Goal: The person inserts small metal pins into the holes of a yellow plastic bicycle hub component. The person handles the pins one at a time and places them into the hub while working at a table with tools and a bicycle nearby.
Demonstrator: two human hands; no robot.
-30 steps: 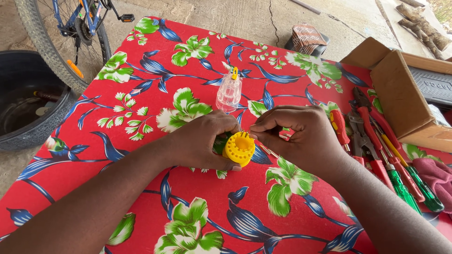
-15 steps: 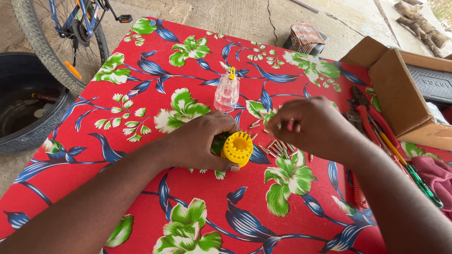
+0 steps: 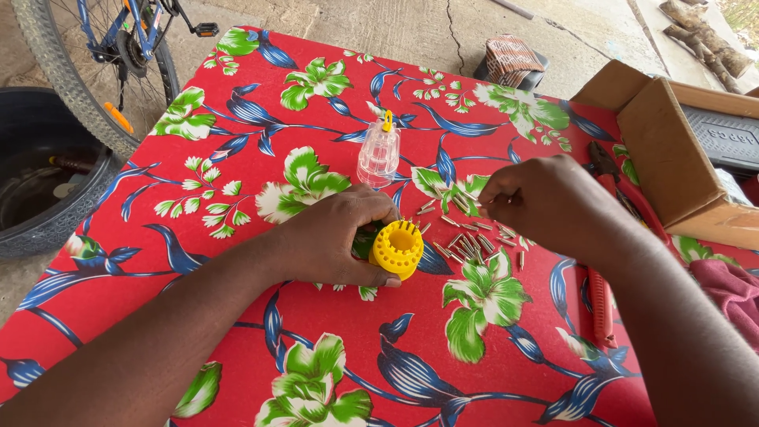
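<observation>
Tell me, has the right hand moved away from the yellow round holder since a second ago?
Yes. The right hand was right against the yellow holder, which the left hand grips; now it is lifted off to the right, above the scattered small metal bits.

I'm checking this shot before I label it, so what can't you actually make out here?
- Head view: whether the right hand pinches one of the small metal bits; its own knuckles hide the fingertips.
- The yellow round holder: its far side sits behind the left hand.
- The red-handled tools: mostly covered by the right forearm.
- The cardboard box: cut by the right edge.
</observation>
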